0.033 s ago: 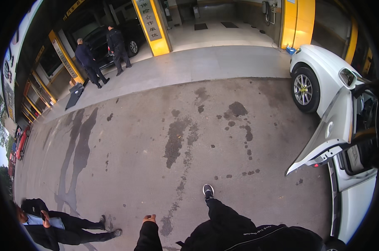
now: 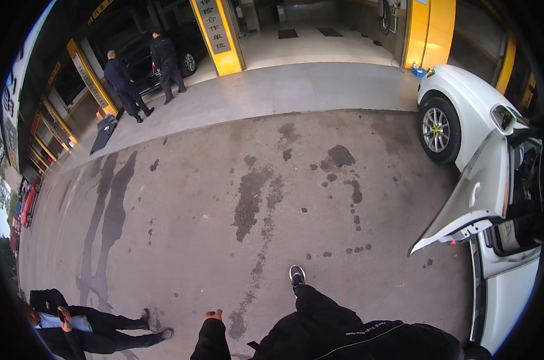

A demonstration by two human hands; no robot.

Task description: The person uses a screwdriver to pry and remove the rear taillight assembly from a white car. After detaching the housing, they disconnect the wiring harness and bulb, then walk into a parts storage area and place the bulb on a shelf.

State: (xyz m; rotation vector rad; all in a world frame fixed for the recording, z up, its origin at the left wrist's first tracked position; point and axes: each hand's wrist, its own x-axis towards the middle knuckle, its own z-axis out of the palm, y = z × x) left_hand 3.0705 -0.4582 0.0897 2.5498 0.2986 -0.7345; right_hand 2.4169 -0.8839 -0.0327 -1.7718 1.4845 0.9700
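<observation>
My left hand (image 2: 212, 315) shows low in the middle of the head view, out of a black sleeve. Its fingers look curled in, and nothing shows in them. Below it is bare stained pavement, and it touches nothing I can see. My right hand is out of sight. One of my feet, in a dark shoe (image 2: 297, 274) with a white sole, is on the pavement, beyond my black jacket (image 2: 356, 339). To my right stands a white car (image 2: 464, 84) with its front door (image 2: 464, 198) swung wide.
At the lower left a person in dark clothes (image 2: 98, 327) holds a dark object. Two people (image 2: 125, 84) stand by a black car (image 2: 141, 63) in a far bay. Near them lies a dark panel (image 2: 104, 133). Yellow pillars (image 2: 431, 33) flank the bays; a red car (image 2: 29, 201) is far left.
The view has shifted slightly, so the people at the far left sit a little further left. My left hand is slightly further left and lower; its fingers look the same.
</observation>
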